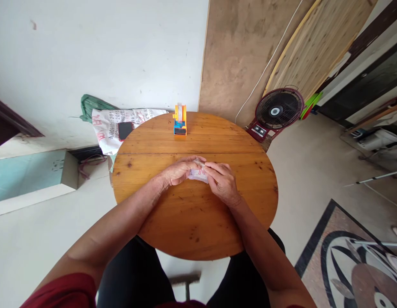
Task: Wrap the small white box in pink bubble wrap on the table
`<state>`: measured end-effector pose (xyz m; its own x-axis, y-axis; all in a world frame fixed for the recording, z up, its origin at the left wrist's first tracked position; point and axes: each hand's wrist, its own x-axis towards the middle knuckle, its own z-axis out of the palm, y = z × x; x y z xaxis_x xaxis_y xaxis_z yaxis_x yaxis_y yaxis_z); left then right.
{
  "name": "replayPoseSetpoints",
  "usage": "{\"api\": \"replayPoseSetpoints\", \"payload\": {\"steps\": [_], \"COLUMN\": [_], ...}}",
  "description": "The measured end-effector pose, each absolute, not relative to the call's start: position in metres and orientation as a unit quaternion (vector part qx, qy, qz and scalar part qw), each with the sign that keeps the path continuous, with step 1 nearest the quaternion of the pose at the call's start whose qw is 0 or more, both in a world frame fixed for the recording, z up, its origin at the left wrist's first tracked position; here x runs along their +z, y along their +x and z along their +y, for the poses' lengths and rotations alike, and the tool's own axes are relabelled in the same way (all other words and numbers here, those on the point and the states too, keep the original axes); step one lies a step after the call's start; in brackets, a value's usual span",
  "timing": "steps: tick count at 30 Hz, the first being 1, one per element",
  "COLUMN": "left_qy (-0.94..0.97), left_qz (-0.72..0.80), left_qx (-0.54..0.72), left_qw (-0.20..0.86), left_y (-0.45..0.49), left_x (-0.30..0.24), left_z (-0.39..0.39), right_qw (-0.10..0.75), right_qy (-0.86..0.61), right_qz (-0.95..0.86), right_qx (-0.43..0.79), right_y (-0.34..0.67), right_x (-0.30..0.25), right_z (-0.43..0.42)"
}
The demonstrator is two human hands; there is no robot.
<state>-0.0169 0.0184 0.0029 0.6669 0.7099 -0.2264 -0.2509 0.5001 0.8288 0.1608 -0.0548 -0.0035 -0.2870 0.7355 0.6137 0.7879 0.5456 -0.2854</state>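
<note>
A small whitish, partly clear plastic packet (198, 174) with reddish print is held over the middle of the round wooden table (192, 214). My left hand (180, 170) closes on its left side, fingers curled along the far edge. From the right, my right hand (223, 182) pinches the packet's upper right edge, thumb and fingers pressed together. The fingers hide part of the packet, and what it contains cannot be made out. Beyond my hands, near the table's far edge, stands an orange and blue tape dispenser (180, 120) with a roll in it.
A white printed sack (105, 128) with a dark phone-like rectangle (125, 131) lies behind the table's left edge. At the right rear stands a dark red fan (278, 110). A pale blue-topped box (31, 175) is on the left, and a wall rises behind the table.
</note>
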Motion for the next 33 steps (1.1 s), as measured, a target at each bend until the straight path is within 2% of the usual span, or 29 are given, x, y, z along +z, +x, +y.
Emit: {"api": "replayPoseSetpoints", "payload": {"steps": [4,9,12,16,18,23,29,33], "left_qy": [0.393,0.401,0.405,0.391,0.387,0.392,0.396,0.434], "left_qz": [0.287,0.281,0.280,0.278,0.275,0.257,0.249,0.276], "left_qx": [0.297,0.307,0.317,0.334,0.337,0.329,0.312,0.325], "left_qw": [0.821,0.816,0.810,0.811,0.813,0.820,0.827,0.794], "left_y": [-0.017,-0.018,-0.020,-0.024,-0.025,-0.022,-0.019,-0.020], "left_x": [0.001,0.003,0.007,0.014,0.015,0.014,0.010,0.003], "left_z": [0.020,0.021,0.021,0.021,0.021,0.019,0.017,0.022], "right_qw": [0.308,0.309,0.351,0.465,0.493,0.450,0.417,0.407], "right_qy": [-0.483,-0.481,-0.477,-0.477,-0.485,-0.507,-0.524,-0.545], "right_qz": [-0.819,-0.819,-0.804,-0.746,-0.721,-0.729,-0.738,-0.725], "right_qx": [-0.033,-0.059,-0.056,-0.015,0.020,0.097,0.089,0.107], "right_y": [0.161,0.160,0.157,0.157,0.159,0.157,0.154,0.158], "right_x": [-0.001,0.002,0.003,0.004,0.003,-0.002,-0.008,-0.008], "right_z": [-0.057,-0.058,-0.060,-0.061,-0.059,-0.054,-0.053,-0.051]}}
